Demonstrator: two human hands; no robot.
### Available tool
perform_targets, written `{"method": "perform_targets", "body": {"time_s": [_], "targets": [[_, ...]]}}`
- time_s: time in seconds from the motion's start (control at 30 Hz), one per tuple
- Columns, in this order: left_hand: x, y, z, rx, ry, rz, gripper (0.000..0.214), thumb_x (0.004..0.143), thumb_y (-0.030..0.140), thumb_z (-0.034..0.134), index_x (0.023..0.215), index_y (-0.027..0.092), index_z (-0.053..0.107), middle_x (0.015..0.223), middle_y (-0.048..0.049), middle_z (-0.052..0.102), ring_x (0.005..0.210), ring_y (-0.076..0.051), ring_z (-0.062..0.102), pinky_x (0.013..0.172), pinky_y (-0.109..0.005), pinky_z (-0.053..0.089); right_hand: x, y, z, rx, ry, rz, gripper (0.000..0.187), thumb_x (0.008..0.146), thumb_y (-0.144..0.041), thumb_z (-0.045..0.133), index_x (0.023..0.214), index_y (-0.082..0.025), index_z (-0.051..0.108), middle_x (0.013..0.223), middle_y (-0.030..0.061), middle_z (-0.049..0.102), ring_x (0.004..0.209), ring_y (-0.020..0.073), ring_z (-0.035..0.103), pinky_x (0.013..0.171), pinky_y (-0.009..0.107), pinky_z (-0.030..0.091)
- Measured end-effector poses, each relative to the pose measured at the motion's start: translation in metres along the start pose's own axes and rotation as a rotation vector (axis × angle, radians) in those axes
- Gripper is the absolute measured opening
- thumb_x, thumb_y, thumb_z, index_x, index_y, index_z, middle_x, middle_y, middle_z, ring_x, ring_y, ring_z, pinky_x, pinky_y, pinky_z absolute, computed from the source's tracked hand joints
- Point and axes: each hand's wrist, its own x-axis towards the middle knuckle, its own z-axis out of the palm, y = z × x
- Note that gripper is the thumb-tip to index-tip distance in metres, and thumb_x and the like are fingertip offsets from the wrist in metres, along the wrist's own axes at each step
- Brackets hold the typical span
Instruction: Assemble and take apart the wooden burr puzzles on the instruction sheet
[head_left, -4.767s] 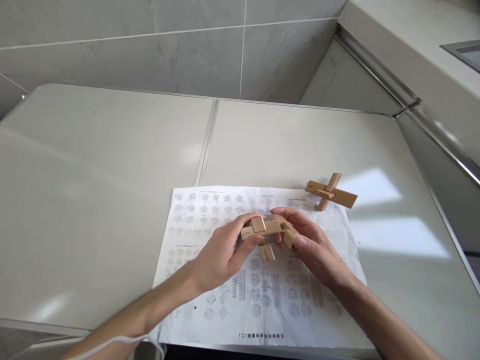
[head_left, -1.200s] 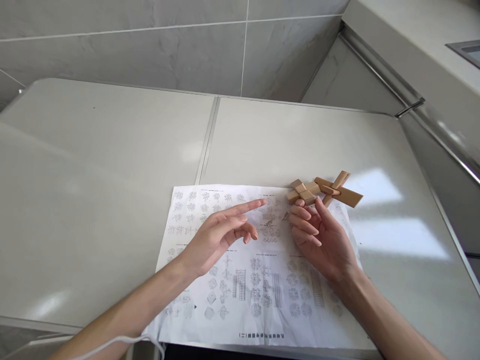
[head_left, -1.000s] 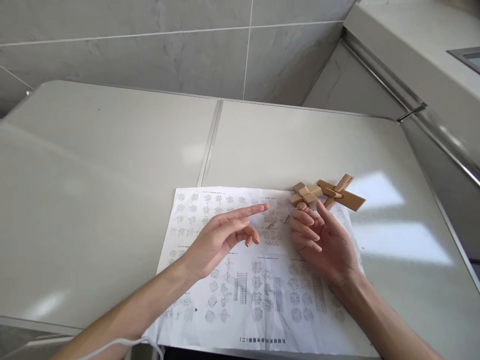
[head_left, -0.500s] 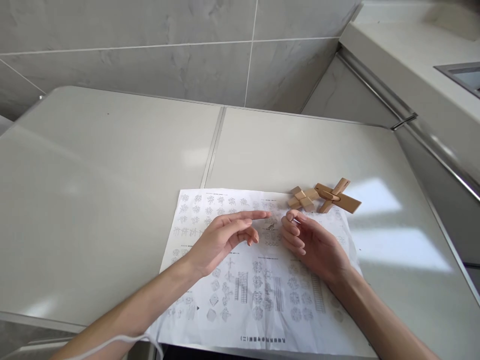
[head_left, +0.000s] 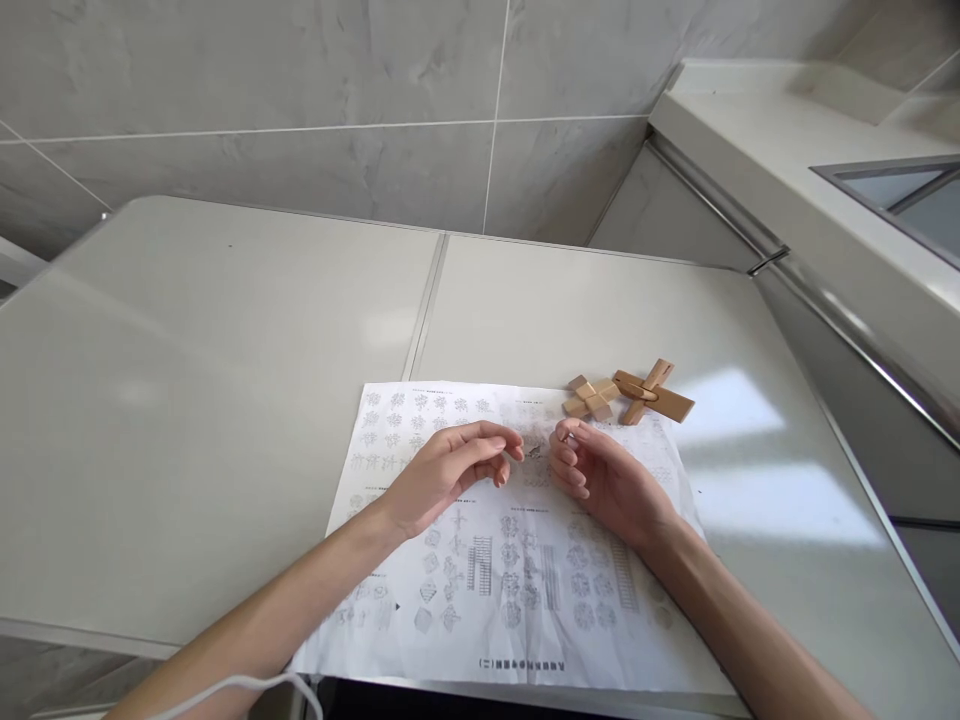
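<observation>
My left hand [head_left: 450, 475] hovers over a printed sheet [head_left: 420, 650], its fingers loosely bent and the thumb apart from the lower fingers. It holds nothing. Facing it across a small gap is my right hand [head_left: 607, 480], with fingers curled inward and the thumb near the index finger; nothing shows in it. Just beyond the right hand, two interlocking wooden puzzles lie at the sheet's far right edge. One is a compact light-wood burr puzzle [head_left: 592, 398]. The other is a darker wooden cross-shaped puzzle [head_left: 655, 393] with longer flat bars. Neither hand touches them.
The sheet carries rows of small printed diagrams and lies on a glossy white table [head_left: 225, 400] with a seam across it. A grey tiled wall [head_left: 300, 80] stands behind. To the right is a white counter [head_left: 750, 130]. A white cable [head_left: 247, 682] crosses by my left forearm.
The index finger of my left hand has bent from its straight, pointing pose. My right hand keeps nearly the same curl. The camera view has shifted slightly; the puzzles stay in place.
</observation>
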Motion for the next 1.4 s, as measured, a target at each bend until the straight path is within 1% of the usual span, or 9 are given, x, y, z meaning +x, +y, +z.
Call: {"method": "perform_targets", "body": {"time_s": [0.03,0.1,0.2,0.3,0.4,0.57,0.77,0.93,1.4], "targets": [[0.0002,0.0005,0.0003,-0.008,0.0,0.003,0.022,0.102,0.033,0.067,0.094,0.015,0.077,0.095,-0.0058,0.069,0.079,-0.014,0.059,0.082,-0.03,0.049,0.0002,0.0003,-0.0001,0.004,0.002,-0.002,0.024,0.1,-0.037,0.074,0.087,-0.017,0.069,0.076,-0.0015,0.052,0.058,0.0083,0.043,0.052,0.019,0.041],[0.0007,0.0017,0.0008,-0.036,0.001,0.011,0.034,0.104,0.038,0.064,0.079,0.016,0.067,0.079,-0.0025,0.06,0.073,-0.014,0.055,0.078,-0.03,0.048,0.0006,0.001,-0.0006,0.013,0.009,0.0,0.022,0.099,-0.036,0.075,0.089,-0.017,0.07,0.076,-0.0014,0.053,0.058,0.0086,0.043,0.052,0.019,0.041],[0.0012,0.0037,0.0012,-0.115,0.026,0.005,0.04,0.104,0.037,0.062,0.07,0.018,0.056,0.07,0.0011,0.048,0.066,-0.013,0.046,0.072,-0.029,0.047,0.0009,0.0016,-0.0012,0.023,0.011,0.006,0.021,0.099,-0.036,0.075,0.09,-0.018,0.07,0.076,-0.0013,0.053,0.058,0.0089,0.043,0.051,0.019,0.041],[0.0013,0.0053,0.0016,-0.167,0.043,-0.012,0.038,0.103,0.033,0.062,0.069,0.018,0.052,0.069,0.0022,0.043,0.064,-0.013,0.041,0.07,-0.028,0.047,0.001,0.0017,-0.0011,0.021,0.005,0.006,0.022,0.099,-0.036,0.075,0.088,-0.017,0.07,0.076,-0.0016,0.052,0.058,0.0086,0.042,0.052,0.019,0.041],[0.0013,0.0064,0.0019,-0.173,0.041,-0.018,0.039,0.102,0.031,0.061,0.067,0.019,0.049,0.069,0.0023,0.041,0.064,-0.013,0.039,0.07,-0.028,0.047,0.001,0.0015,-0.0009,0.022,0.004,0.008,0.023,0.1,-0.036,0.074,0.088,-0.017,0.07,0.075,-0.0018,0.052,0.057,0.0083,0.041,0.052,0.019,0.041],[0.0016,0.0058,0.001,-0.196,0.042,-0.024,0.037,0.103,0.031,0.06,0.07,0.02,0.048,0.07,0.0029,0.038,0.063,-0.013,0.037,0.069,-0.028,0.047,0.0009,0.0006,-0.0001,0.04,0.019,0.018,0.022,0.098,-0.035,0.076,0.087,-0.017,0.07,0.074,-0.0017,0.052,0.056,0.0085,0.041,0.051,0.019,0.041],[0.0021,0.0056,-0.0001,-0.171,0.043,-0.022,0.045,0.105,0.031,0.057,0.067,0.021,0.035,0.068,0.004,0.031,0.061,-0.012,0.032,0.067,-0.027,0.047,0.0011,-0.0008,0.0009,0.055,0.023,0.036,0.021,0.098,-0.034,0.075,0.087,-0.017,0.071,0.075,-0.0017,0.051,0.056,0.0085,0.041,0.051,0.019,0.04],[0.0023,0.0068,0.0006,-0.167,0.053,-0.033,0.045,0.105,0.03,0.056,0.066,0.021,0.036,0.069,0.0034,0.03,0.061,-0.012,0.032,0.067,-0.027,0.048,0.001,-0.0021,0.0009,0.048,0.013,0.037,0.024,0.101,-0.034,0.072,0.085,-0.017,0.069,0.075,-0.0017,0.051,0.056,0.0084,0.041,0.053,0.02,0.041],[0.0036,0.0044,-0.0019,-0.16,0.06,-0.042,0.046,0.106,0.033,0.055,0.068,0.021,0.032,0.068,0.0039,0.029,0.062,-0.013,0.028,0.067,-0.028,0.047,0.002,-0.0022,-0.0005,0.057,0.023,0.036,0.02,0.1,-0.034,0.073,0.091,-0.017,0.071,0.076,-0.0008,0.054,0.058,0.0091,0.043,0.052,0.02,0.042]]}}
